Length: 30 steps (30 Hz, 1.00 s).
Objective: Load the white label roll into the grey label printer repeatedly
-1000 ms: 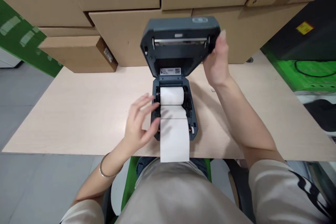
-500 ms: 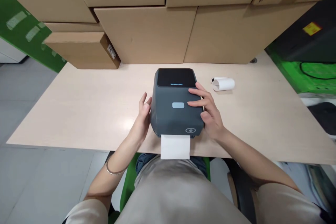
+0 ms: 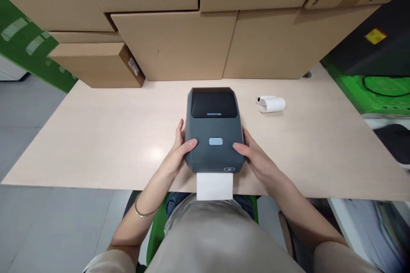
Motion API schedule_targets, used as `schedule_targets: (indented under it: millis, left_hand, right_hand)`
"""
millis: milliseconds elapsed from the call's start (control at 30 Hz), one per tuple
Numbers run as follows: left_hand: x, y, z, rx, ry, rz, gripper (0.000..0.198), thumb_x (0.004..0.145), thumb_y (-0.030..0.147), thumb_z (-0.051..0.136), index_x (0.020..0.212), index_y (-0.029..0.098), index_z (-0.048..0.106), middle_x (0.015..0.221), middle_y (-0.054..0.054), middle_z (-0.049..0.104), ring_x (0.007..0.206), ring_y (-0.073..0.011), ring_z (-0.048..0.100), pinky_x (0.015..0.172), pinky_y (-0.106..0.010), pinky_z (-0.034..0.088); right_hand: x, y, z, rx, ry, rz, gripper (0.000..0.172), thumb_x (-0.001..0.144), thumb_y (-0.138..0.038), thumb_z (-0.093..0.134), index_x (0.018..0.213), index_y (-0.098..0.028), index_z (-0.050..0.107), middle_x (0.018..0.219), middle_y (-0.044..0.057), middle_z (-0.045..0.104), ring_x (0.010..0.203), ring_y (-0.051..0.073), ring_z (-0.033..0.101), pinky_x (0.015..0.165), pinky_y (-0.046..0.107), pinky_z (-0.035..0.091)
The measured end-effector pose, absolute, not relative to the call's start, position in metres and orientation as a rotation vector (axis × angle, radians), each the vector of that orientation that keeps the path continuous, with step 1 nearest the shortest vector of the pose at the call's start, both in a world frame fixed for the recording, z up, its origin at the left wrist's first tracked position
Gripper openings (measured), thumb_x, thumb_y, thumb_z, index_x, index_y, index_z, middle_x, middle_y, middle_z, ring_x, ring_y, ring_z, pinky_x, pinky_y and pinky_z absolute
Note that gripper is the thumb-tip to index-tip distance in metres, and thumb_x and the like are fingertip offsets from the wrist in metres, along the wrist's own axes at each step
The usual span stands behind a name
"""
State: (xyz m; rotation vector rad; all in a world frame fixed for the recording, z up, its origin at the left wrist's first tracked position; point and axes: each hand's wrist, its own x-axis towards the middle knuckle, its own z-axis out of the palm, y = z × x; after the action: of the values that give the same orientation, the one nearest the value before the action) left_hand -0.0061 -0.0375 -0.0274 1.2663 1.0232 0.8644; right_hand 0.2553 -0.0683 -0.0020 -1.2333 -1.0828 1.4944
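Observation:
A dark grey label printer [image 3: 215, 153] with a black window and a light blue button sits near the table's front edge. White label paper [image 3: 214, 187] sticks out of its front, past the edge. My left hand [image 3: 179, 149] grips the printer's left side, thumb on top and fingers down the side. On the opposite side, my right hand [image 3: 256, 155] holds it likewise, its thumb on the lid. The undersides of the fingers are hidden. Right of the printer lies a small white paper roll [image 3: 270, 104], partly unrolled.
Large cardboard boxes [image 3: 179, 47] are stacked along the back of the table [image 3: 105, 136]. A flatter carton [image 3: 96, 66] stands at the back left. To the right are a green surface with a black cable [image 3: 384, 93] and a dark object with a yellow label [image 3: 376, 36].
My right hand has slid from the lid's top to the printer's right side. My left thumb now rests on top. The printer's near end appears slightly shifted, and the view has moved a little.

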Motion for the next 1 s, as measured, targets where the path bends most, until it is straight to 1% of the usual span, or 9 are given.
schedule_targets:
  millis: [100, 233, 333, 467, 633, 733, 833, 933, 1000]
  left_hand:
    - [-0.002, -0.040, -0.027, 1.231, 0.957, 0.850, 0.088, 0.099, 0.067, 0.060, 0.172, 0.033, 0.024, 0.180, -0.009, 0.037, 0.164, -0.0381, 0.043, 0.125, -0.053, 0.054]
    - [0.001, -0.039, -0.015, 1.237, 0.914, 0.882, 0.085, 0.097, 0.060, 0.064, 0.170, 0.032, 0.032, 0.179, -0.007, 0.040, 0.164, -0.0381, 0.042, 0.125, -0.053, 0.054]
    - [0.001, -0.035, -0.003, 1.217, 0.876, 0.886, 0.085, 0.093, 0.055, 0.071, 0.168, 0.030, 0.040, 0.174, -0.009, 0.049, 0.160, -0.0387, 0.048, 0.126, -0.054, 0.053]
    - [0.000, -0.030, 0.004, 1.221, 0.883, 0.876, 0.086, 0.090, 0.055, 0.075, 0.166, 0.027, 0.045, 0.166, -0.011, 0.058, 0.153, -0.0396, 0.056, 0.122, -0.054, 0.056]
    - [-0.001, -0.031, -0.001, 1.178, 0.915, 0.906, 0.088, 0.086, 0.054, 0.079, 0.163, 0.026, 0.048, 0.171, -0.012, 0.051, 0.159, -0.0384, 0.050, 0.127, -0.054, 0.050]
    - [-0.002, -0.035, -0.005, 1.191, 0.954, 0.910, 0.087, 0.090, 0.054, 0.075, 0.166, 0.027, 0.044, 0.175, -0.012, 0.046, 0.161, -0.0382, 0.047, 0.129, -0.055, 0.048]
    - [-0.004, -0.038, -0.004, 1.266, 1.056, 0.886, 0.090, 0.096, 0.055, 0.070, 0.173, 0.034, 0.029, 0.182, -0.010, 0.032, 0.167, -0.0400, 0.036, 0.130, -0.058, 0.046]
    - [-0.003, -0.037, 0.003, 1.398, 1.141, 0.867, 0.102, 0.099, 0.056, 0.071, 0.176, 0.043, 0.005, 0.188, -0.005, 0.010, 0.174, -0.0390, 0.016, 0.134, -0.059, 0.039]
    - [0.001, -0.033, 0.009, 1.475, 1.110, 0.852, 0.112, 0.098, 0.057, 0.073, 0.175, 0.045, -0.008, 0.188, -0.006, 0.009, 0.173, -0.0380, 0.018, 0.134, -0.058, 0.040]
  right_hand:
    - [0.245, -0.073, -0.008, -1.203, -0.970, 1.577, 0.085, 0.084, -0.065, 0.081, 0.159, -0.038, 0.051, 0.165, 0.006, 0.058, 0.152, 0.038, 0.055, 0.128, 0.063, 0.046]
    - [0.237, -0.077, -0.022, -1.152, -0.871, 1.565, 0.093, 0.084, -0.067, 0.077, 0.165, -0.038, 0.043, 0.168, 0.005, 0.055, 0.155, 0.038, 0.053, 0.127, 0.064, 0.048]
    - [0.235, -0.077, -0.024, -1.130, -0.893, 1.548, 0.089, 0.088, -0.062, 0.074, 0.167, -0.039, 0.040, 0.169, 0.003, 0.054, 0.155, 0.037, 0.053, 0.126, 0.062, 0.049]
    - [0.236, -0.075, -0.020, -1.136, -0.942, 1.504, 0.085, 0.089, -0.057, 0.073, 0.166, -0.037, 0.043, 0.166, 0.004, 0.057, 0.152, 0.037, 0.057, 0.123, 0.059, 0.053]
    - [0.239, -0.073, -0.022, -1.155, -0.921, 1.477, 0.084, 0.086, -0.056, 0.077, 0.163, -0.034, 0.048, 0.167, 0.005, 0.057, 0.155, 0.037, 0.053, 0.127, 0.058, 0.049]
    - [0.240, -0.074, -0.022, -1.148, -0.937, 1.472, 0.083, 0.087, -0.057, 0.078, 0.162, -0.036, 0.049, 0.170, 0.002, 0.052, 0.160, 0.036, 0.047, 0.132, 0.058, 0.043]
    - [0.242, -0.074, -0.013, -1.209, -0.942, 1.483, 0.087, 0.086, -0.061, 0.081, 0.163, -0.037, 0.047, 0.174, 0.003, 0.048, 0.163, 0.036, 0.043, 0.135, 0.059, 0.039]
    - [0.244, -0.070, 0.004, -1.326, -0.946, 1.424, 0.111, 0.078, -0.062, 0.088, 0.171, -0.038, 0.033, 0.183, 0.004, 0.029, 0.169, 0.034, 0.029, 0.139, 0.057, 0.032]
    - [0.245, -0.066, 0.015, -1.376, -0.990, 1.358, 0.126, 0.075, -0.061, 0.091, 0.176, -0.040, 0.018, 0.186, 0.004, 0.016, 0.173, 0.031, 0.018, 0.141, 0.055, 0.025]
